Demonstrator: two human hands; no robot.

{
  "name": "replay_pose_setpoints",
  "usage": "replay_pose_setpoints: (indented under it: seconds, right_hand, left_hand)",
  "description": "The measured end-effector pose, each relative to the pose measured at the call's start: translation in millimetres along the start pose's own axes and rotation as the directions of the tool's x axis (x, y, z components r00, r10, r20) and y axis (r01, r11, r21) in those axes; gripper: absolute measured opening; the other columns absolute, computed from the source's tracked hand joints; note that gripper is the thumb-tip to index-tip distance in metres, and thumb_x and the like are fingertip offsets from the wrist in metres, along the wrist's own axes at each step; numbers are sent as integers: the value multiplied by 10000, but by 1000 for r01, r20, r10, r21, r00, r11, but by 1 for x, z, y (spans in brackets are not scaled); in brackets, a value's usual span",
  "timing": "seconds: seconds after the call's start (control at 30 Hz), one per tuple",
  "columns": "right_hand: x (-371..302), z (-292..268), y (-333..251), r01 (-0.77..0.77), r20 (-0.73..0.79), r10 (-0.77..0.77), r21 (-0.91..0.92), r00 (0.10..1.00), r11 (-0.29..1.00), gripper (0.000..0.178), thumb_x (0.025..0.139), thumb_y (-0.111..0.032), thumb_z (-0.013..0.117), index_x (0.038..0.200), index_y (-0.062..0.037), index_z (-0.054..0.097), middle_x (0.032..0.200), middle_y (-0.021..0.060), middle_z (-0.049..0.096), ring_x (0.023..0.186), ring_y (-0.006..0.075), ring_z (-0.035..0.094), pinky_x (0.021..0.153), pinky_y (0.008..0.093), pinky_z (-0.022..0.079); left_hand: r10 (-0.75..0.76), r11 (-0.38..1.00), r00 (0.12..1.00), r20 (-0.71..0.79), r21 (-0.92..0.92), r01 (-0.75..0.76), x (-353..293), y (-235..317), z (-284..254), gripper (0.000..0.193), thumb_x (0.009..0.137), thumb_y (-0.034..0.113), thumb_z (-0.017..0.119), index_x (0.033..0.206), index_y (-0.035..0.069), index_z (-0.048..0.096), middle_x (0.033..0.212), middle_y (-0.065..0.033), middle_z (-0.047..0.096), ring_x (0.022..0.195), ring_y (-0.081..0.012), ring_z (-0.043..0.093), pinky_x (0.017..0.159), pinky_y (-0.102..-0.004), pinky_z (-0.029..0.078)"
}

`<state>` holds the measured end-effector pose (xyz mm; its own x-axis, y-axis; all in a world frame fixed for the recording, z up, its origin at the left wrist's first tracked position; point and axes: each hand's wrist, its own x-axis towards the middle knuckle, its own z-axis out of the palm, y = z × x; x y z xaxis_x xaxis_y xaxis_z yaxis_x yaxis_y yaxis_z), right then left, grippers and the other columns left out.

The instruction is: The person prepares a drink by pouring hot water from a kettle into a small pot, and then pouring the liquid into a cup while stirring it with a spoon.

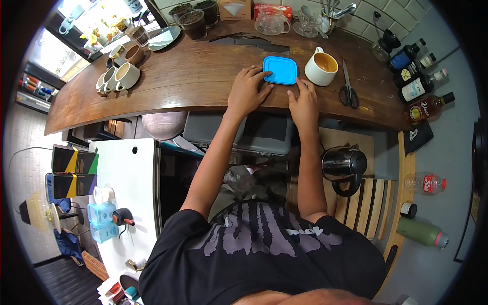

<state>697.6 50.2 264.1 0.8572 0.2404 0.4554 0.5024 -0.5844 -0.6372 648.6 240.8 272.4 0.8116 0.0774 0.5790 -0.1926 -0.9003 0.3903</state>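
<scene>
**Tight on the right, open on the left**

We see our two hands at the near edge of the wooden counter [193,81], and the room differs sharply side to side. Just right of our right hand [304,99] stands a white mug [321,67], close beside the blue lid [280,70], with scissors [348,90] lying a little further right and a row of bottles [414,84] blocking the far end. Left of our left hand [247,91] we have a broad bare stretch of wood running to the cluster of cups [118,76]. Behind the lid, glass jugs [272,23] and pots line the wall.
</scene>
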Motion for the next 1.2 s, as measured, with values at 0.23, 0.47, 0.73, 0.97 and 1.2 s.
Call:
replay_pose_setpoints:
  seconds: [0.23,0.47,0.73,0.97,1.2]
  right_hand:
    - [21,7,2,38,119,-32,-55,992,998,412,944,-205,747,1327,-58,701,1370,154,668,1155,382,694,981,474,565]
    - [24,19,-2,110,113,-99,-94,989,990,391,948,-233,748,1313,-95,724,1391,113,685,1150,345,709,970,460,577]
    - [25,33,-6,58,29,-54,-131,998,990,342,950,-238,744,1284,-167,758,1365,65,711,1082,317,741,897,435,608]
    - [24,36,-1,71,-33,-76,-153,997,986,294,951,-210,735,1239,-175,784,1343,64,724,1035,313,756,875,421,612]
    - [23,35,-5,33,-42,-39,-147,998,989,246,952,-199,731,1184,-193,810,1336,47,730,1016,310,760,868,411,614]
  left_hand:
    - [-48,998,999,-6,-51,48,1,3,-7,334,904,245,788,1195,83,782,1179,-176,714,1181,-374,620,1038,-492,483]
    - [-270,961,963,3,-57,270,-3,8,-13,332,875,226,821,1182,104,799,1213,-156,714,1190,-344,639,1008,-437,520]
    - [-201,979,969,-140,-39,198,-3,2,-4,252,892,178,789,1114,60,806,1228,-167,743,1206,-348,645,1037,-437,512]
    - [-203,979,972,-115,-50,199,-2,4,-2,246,899,186,784,1119,79,813,1218,-158,756,1223,-345,642,1053,-436,506]
    - [-178,984,975,-136,-8,179,-2,2,-1,257,910,214,782,1147,120,815,1206,-129,758,1206,-328,649,1026,-426,514]
